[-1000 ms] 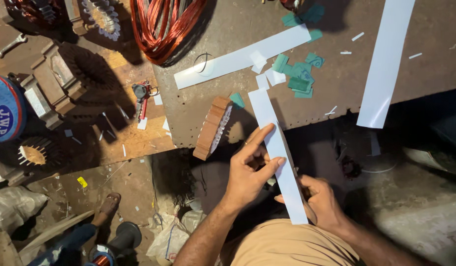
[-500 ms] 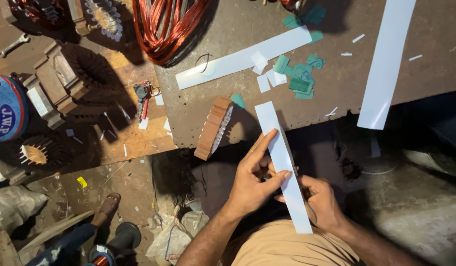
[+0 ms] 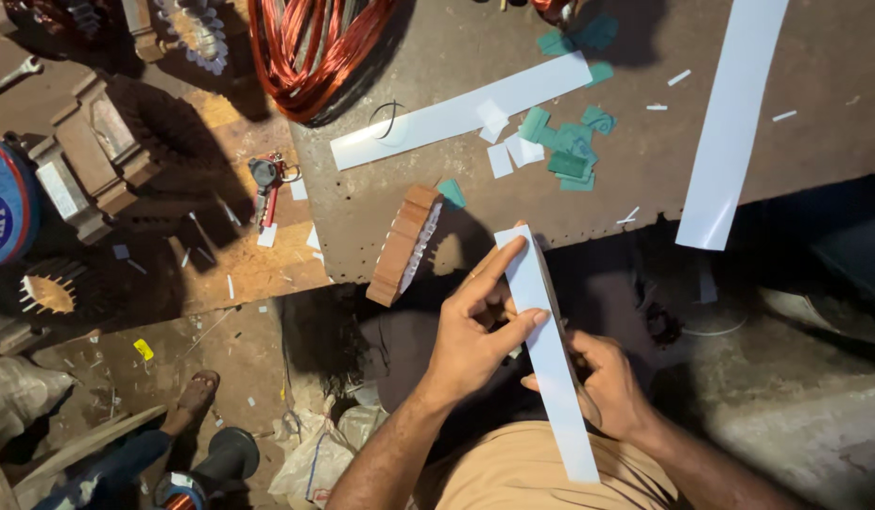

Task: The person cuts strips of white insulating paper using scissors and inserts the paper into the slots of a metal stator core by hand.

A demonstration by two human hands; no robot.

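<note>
Both hands grip one long white paper strip [image 3: 549,364] above the lap: left hand [image 3: 472,332] fingers pinch its edge, right hand [image 3: 608,382] holds it from beneath (strip whole, two similar strips lie on the worktop [image 3: 645,179])

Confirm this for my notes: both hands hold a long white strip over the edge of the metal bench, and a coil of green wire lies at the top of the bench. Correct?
Not quite. The coil of wire is copper-red, not green; the only green things are small paper scraps. The rest holds: in the head view, the left hand and right hand hold the long white strip over the edge of the metal bench.
</note>
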